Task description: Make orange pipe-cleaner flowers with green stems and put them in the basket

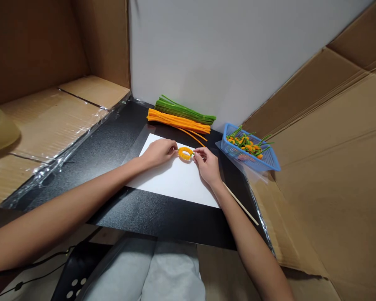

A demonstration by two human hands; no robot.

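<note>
Between my two hands, an orange pipe cleaner coil (185, 153) forms a small oval ring above a white sheet of paper (172, 184). Short green ends show at its left and right sides. My left hand (159, 152) is closed in a pinch at the left end. On the other side, my right hand (207, 165) pinches the green stem at the right end. The fingertips of both hands partly hide what they grip. Behind the paper lie a bundle of orange pipe cleaners (178, 121) and a bundle of green pipe cleaners (184, 110).
A blue plastic basket (271, 161) at the right holds several orange and green pipe cleaner pieces. A thin wooden stick (241, 205) lies beside my right forearm. Cardboard walls (326, 167) flank the black table (138, 213). A roll of clear tape (1, 129) sits at far left.
</note>
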